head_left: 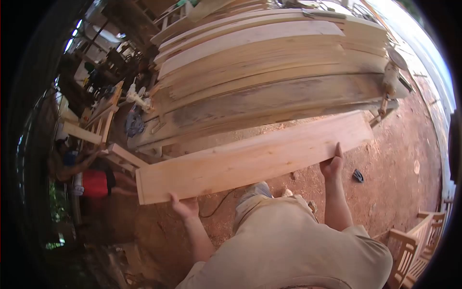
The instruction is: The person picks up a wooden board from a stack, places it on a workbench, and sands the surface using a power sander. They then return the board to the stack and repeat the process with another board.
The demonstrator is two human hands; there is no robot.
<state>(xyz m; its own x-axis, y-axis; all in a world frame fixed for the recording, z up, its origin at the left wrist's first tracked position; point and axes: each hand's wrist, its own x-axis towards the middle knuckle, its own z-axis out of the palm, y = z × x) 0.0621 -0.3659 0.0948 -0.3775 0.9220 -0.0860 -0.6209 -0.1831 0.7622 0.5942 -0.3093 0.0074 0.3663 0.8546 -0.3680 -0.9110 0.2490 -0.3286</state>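
A long, wide pale board (240, 161) is held up in front of my body, its right end higher in the view than its left. My left hand (185, 206) grips its lower edge near the left end, thumb on the face and the other fingers hidden behind the wood. Toward the right end my right hand (333, 164) holds the same edge, thumb up along the face. Just beyond the board stands a long wooden workbench (231, 107) with a stack of planks (260, 53) on it.
At the left a person in red shorts (94, 183) is beside a wooden frame (103, 120). A vise-like tool (392, 72) sits at the bench's right end. A small dark object (358, 175) lies on the dirt floor, and a slatted wooden chair (416, 245) stands lower right.
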